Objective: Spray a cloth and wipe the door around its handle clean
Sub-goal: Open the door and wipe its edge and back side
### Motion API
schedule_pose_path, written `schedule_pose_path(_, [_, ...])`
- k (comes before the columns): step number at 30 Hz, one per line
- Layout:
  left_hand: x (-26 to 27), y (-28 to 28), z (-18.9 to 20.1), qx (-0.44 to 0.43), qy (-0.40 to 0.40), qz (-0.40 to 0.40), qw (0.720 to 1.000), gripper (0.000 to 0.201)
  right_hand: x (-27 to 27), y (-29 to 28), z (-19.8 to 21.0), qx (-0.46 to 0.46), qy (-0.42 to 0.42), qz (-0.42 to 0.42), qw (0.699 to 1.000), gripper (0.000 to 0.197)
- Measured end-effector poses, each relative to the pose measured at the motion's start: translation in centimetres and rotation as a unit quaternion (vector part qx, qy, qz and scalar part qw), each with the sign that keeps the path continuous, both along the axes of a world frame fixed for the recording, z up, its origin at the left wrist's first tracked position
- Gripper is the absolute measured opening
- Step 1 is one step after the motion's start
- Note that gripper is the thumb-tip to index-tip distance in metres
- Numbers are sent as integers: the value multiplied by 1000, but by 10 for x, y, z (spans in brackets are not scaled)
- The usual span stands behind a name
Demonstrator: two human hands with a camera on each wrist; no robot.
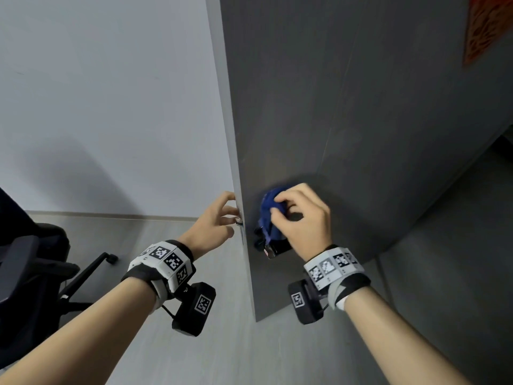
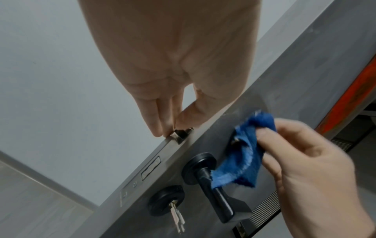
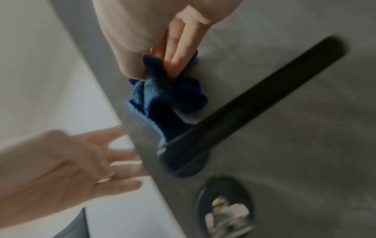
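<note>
The grey door [image 1: 347,120] stands ajar, its edge facing me. My right hand [image 1: 280,207] pinches a bunched blue cloth [image 1: 270,215] and holds it against the door face just above the black lever handle [image 1: 273,250]. In the right wrist view the fingers [image 3: 175,64] grip the cloth [image 3: 168,99] next to the handle [image 3: 254,99]. My left hand [image 1: 233,212] rests with straight fingers on the door's edge, beside the latch [image 2: 181,133]. The cloth [image 2: 244,154] hangs over the handle's [image 2: 215,185] neck.
A round black lock [image 2: 167,199] with keys [image 2: 177,217] hanging from it sits below the handle. A black office chair [image 1: 36,259] stands at the left by the white wall [image 1: 111,107]. A red decoration [image 1: 488,26] hangs high on the door.
</note>
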State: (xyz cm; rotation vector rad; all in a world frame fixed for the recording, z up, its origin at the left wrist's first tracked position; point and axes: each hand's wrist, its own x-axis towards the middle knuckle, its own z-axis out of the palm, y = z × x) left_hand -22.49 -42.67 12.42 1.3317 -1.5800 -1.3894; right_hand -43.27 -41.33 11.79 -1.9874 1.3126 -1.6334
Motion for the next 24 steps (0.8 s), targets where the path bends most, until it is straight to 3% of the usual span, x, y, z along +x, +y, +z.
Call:
schedule_pose_path(4, [0, 0, -1, 3, 16, 6, 1000, 67, -42, -15, -12, 60, -68, -101, 991, 18])
schedule_pose_path(8, [-3, 2, -3, 7, 30, 5, 1000, 70, -44, -17, -25, 175, -117, -179, 961, 11])
schedule_pose_path(14, [-8, 6, -5, 4, 24, 17, 1000, 70, -34, -12, -41, 396, 39, -169, 902, 11])
schedule_pose_path(18, [-10, 12, -6, 0, 31, 18, 999, 70, -24, -26, -24, 461, 167, -142, 860, 16])
schedule_pose_path(21, [-11, 15, -7, -1, 36, 22, 999, 70, -9, -16, -23, 435, 171, -148, 872, 15])
schedule_pose_path(24, [-10, 13, -7, -3, 37, 22, 999, 70, -6, 0, -27, 371, 59, -134, 917, 9])
